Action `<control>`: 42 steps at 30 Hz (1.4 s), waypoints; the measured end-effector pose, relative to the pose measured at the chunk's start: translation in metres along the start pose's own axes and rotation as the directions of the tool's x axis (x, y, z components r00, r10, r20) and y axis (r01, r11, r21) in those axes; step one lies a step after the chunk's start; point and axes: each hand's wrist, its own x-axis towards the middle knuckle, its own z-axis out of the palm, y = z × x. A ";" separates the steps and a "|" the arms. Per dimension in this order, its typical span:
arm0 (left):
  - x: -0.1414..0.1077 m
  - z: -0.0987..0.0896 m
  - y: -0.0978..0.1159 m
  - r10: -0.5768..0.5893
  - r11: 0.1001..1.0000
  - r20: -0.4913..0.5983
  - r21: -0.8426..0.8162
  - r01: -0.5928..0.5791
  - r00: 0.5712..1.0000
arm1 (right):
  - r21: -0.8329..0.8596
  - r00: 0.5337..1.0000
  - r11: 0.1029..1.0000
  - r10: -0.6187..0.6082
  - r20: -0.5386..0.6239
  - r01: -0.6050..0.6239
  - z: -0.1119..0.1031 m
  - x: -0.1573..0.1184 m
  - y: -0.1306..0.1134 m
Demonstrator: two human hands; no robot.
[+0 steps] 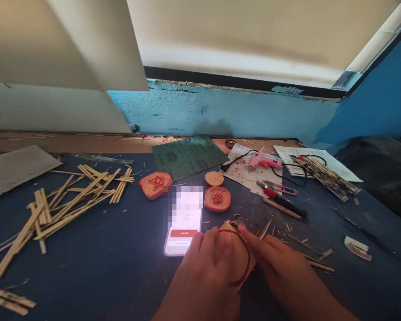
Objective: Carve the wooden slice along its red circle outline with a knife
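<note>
You are holding a flat, pale wooden piece [239, 267], bearing a curved red line [248, 256], at the lower middle of the frame. Your left hand [203, 272] is gripping it with bent fingers; your right hand [284, 263] is bringing its fingers to the upper edge, but whether they are closing on a tool, I cannot tell. Both hands are hiding much of its outline. Above, a rounded star slab [156, 185] and a flower slab [217, 199] are showing red rims. The glowing phone [183, 240] is appearing partly pixelated. Thin, straight sticks [76, 205] are crossing at the left; the lower-left ones are running out of frame. A dark, bulky shape [381, 174] at the right edge is staying unclear.
</note>
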 end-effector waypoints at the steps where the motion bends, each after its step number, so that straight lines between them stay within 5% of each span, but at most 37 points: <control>1: 0.001 -0.002 0.000 0.002 1.000 0.024 0.006 -0.003 1.000 | -0.016 1.000 1.000 -0.014 -0.002 0.014 0.001 0.000 0.000; 7: -0.008 0.002 0.002 -0.050 0.999 0.110 -0.014 0.051 0.993 | -0.111 1.000 0.994 -0.019 0.000 0.019 0.003 0.020 0.002; 12: -0.014 0.009 0.000 -0.055 0.996 0.099 -0.070 0.062 0.994 | -0.019 0.999 0.999 0.036 0.028 -0.035 -0.028 0.038 -0.011; 15: -0.012 0.008 -0.002 -0.018 0.998 0.023 -0.062 0.019 1.000 | 0.079 0.989 0.990 0.106 0.105 -0.114 -0.052 0.028 -0.015; 18: -0.011 0.007 -0.003 -0.016 0.998 0.062 -0.056 0.020 0.998 | 0.098 0.973 0.981 0.145 0.182 -0.165 -0.066 0.012 -0.013; 21: -0.010 0.007 -0.002 -0.027 0.998 -0.032 -0.064 0.025 0.999 | 0.110 0.959 0.975 0.163 0.234 -0.193 -0.072 -0.001 -0.011; 27: -0.009 0.004 -0.001 -0.022 0.996 0.039 -0.082 0.025 0.999 | 0.115 0.962 0.977 0.150 0.229 -0.180 -0.075 0.007 -0.025; 33: -0.013 0.004 -0.004 -0.062 0.977 0.085 -0.197 0.078 0.994 | 0.100 0.968 0.990 0.069 0.242 -0.095 -0.064 0.018 -0.034; 42: -0.015 0.011 -0.002 -0.010 0.994 0.067 -0.105 0.017 0.998 | 0.061 0.995 0.997 0.046 0.087 -0.051 -0.003 -0.003 -0.005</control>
